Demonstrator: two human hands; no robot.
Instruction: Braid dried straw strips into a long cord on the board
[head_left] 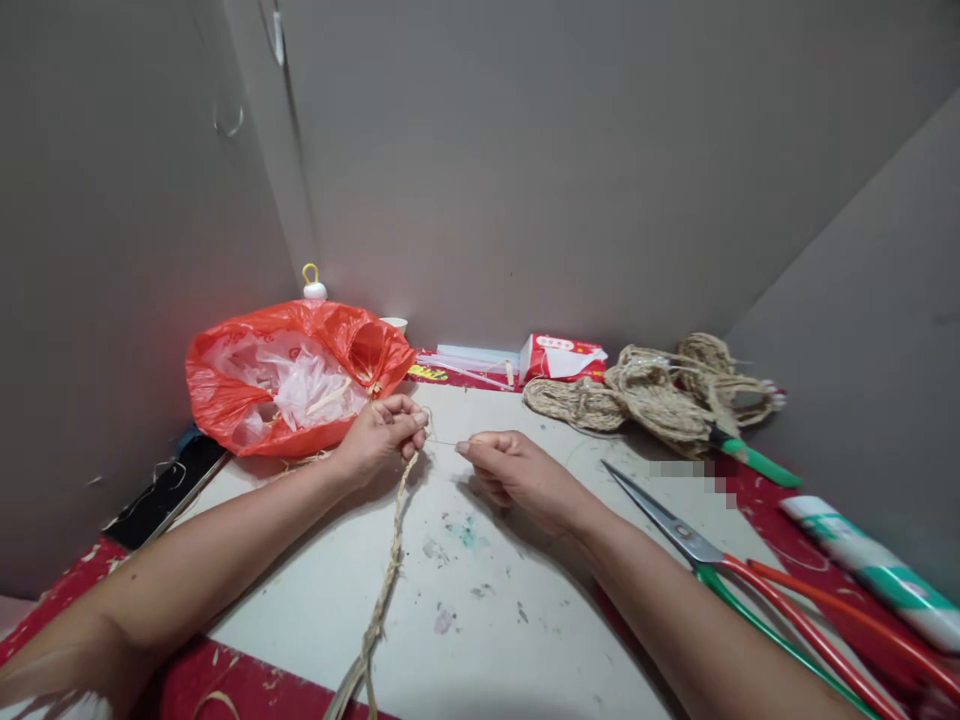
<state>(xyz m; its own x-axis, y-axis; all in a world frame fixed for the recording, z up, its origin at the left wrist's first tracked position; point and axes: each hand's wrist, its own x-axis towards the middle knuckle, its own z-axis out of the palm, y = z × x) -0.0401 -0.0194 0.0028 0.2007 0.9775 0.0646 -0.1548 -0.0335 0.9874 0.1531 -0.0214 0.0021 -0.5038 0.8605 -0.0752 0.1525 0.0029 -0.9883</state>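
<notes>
- Braid point(394, 560): runs from the left hand point(391, 430) down over the white board point(517, 640) to the near edge, where its loose tail spreads.
- Left hand: fingers pinched closed around the braid's upper end.
- Right hand point(514, 475): thumb and forefinger nipped on a thin strand point(442, 443), drawn out straight between the hands.
- Braid looks light, dry, bendable; probably rough enough not to slip. Best hold: the plaited part, close under the top, pinched flat.
- Strand looks far weaker; likely to snap under a hard tug. Fingertip hold, steady pull.
- Scissors point(697, 545) lie beside the right forearm, untouched.
</notes>
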